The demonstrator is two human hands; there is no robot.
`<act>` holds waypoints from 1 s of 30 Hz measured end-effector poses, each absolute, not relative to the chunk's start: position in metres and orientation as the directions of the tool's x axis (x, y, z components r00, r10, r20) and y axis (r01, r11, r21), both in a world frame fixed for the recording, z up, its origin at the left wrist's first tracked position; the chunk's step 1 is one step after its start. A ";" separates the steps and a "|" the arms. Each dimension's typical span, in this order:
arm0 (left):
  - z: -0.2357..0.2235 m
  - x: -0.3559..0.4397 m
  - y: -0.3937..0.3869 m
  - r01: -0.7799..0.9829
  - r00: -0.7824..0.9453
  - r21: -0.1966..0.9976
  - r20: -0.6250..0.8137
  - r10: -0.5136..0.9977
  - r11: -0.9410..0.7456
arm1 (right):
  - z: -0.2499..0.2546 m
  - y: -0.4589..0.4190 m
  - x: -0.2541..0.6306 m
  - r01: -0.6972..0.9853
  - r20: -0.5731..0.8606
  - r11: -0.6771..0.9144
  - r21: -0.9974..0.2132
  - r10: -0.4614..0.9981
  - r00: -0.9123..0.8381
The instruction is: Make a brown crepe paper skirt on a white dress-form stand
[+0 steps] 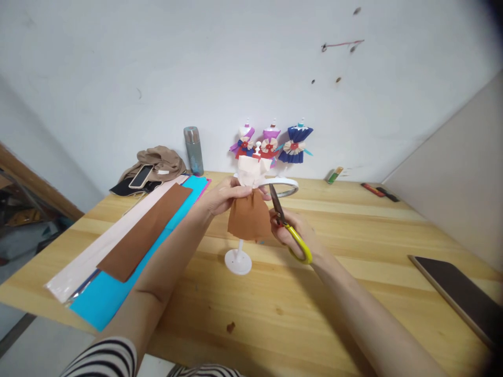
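Note:
A small dress form on a white round stand (238, 262) wears a pale pink crepe-paper top (253, 167) and a gathered brown paper skirt (249, 217). My left hand (223, 196) pinches the waist, where the two papers meet. Scissors with yellow handles (299, 243) are gripped in my right hand (296, 224), just right of the skirt. Their dark blades point up toward a white tape roll (288, 181) that sits against the waist's right side. Whether the blades touch the tape, I cannot tell. Some fingertips are hidden behind the paper.
Behind stand several dressed forms, one in dark blue paper (301, 133). At left lie brown paper (147, 235), blue paper (94, 306), a phone (141, 176) and brown cloth (161, 158), near a bottle (194, 152). A glue stick (335, 175) and dark tablet (459, 293) are rightward.

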State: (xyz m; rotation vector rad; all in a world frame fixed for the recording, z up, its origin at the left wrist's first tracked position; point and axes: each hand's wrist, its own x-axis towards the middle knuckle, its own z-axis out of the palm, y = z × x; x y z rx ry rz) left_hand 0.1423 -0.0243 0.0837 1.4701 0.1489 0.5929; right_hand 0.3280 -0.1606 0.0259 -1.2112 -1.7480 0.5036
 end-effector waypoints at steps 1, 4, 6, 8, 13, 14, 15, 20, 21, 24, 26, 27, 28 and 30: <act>0.084 0.141 -0.023 -0.285 0.846 0.959 0.256 0.467 -0.009 | 0.027 -0.161 0.329 0.511 0.449 0.435 -0.741 0.887 -0.105; 0.088 0.134 -0.016 -0.307 0.823 0.952 0.270 0.500 -0.009 | 0.033 -0.163 0.330 0.548 0.433 0.433 -0.716 0.891 -0.139; 0.093 0.126 -0.011 -0.337 0.786 0.940 0.308 0.537 -0.046 | 0.036 -0.162 0.329 0.599 0.407 0.414 -0.686 0.900 -0.156; 0.099 0.115 -0.005 -0.350 0.743 0.932 0.337 0.579 -0.093 | 0.037 -0.161 0.329 0.639 0.373 0.389 -0.664 0.912 -0.168; 0.108 0.095 0.002 -0.248 0.685 0.942 0.337 0.646 -0.228 | 0.027 -0.153 0.333 0.639 0.328 0.369 -0.675 0.926 -0.188; 0.109 0.093 0.002 -0.216 0.682 0.942 0.335 0.651 -0.258 | 0.025 -0.152 0.334 0.630 0.322 0.368 -0.684 0.927 -0.193; 0.109 0.092 0.002 -0.185 0.678 0.939 0.335 0.654 -0.289 | 0.023 -0.152 0.335 0.623 0.315 0.365 -0.692 0.929 -0.195; 0.110 0.090 0.003 -0.053 0.676 0.915 0.328 0.659 -0.401 | 0.022 -0.152 0.335 0.733 0.189 0.248 -0.633 0.968 -0.164; 0.110 0.090 0.003 -0.030 0.681 0.908 0.324 0.657 -0.417 | 0.021 -0.152 0.334 0.782 0.162 0.224 -0.581 0.974 -0.158; 0.112 0.090 0.003 -0.001 0.697 0.892 0.326 0.639 -0.453 | 0.018 -0.154 0.328 0.884 0.099 0.177 -0.433 0.984 -0.148; 0.114 0.090 0.002 -0.016 0.717 0.889 0.329 0.615 -0.457 | 0.013 -0.155 0.321 0.901 0.035 0.157 -0.405 0.987 -0.156; 0.114 0.089 0.001 -0.031 0.729 0.890 0.331 0.599 -0.455 | 0.011 -0.156 0.318 0.904 0.004 0.155 -0.399 0.986 -0.167; 0.115 0.089 0.001 -0.049 0.741 0.892 0.334 0.582 -0.449 | 0.010 -0.157 0.315 0.904 -0.012 0.163 -0.394 0.983 -0.182; 0.115 0.089 0.001 -0.087 0.767 0.897 0.338 0.546 -0.434 | 0.011 -0.157 0.313 0.903 0.028 0.180 -0.391 0.983 -0.183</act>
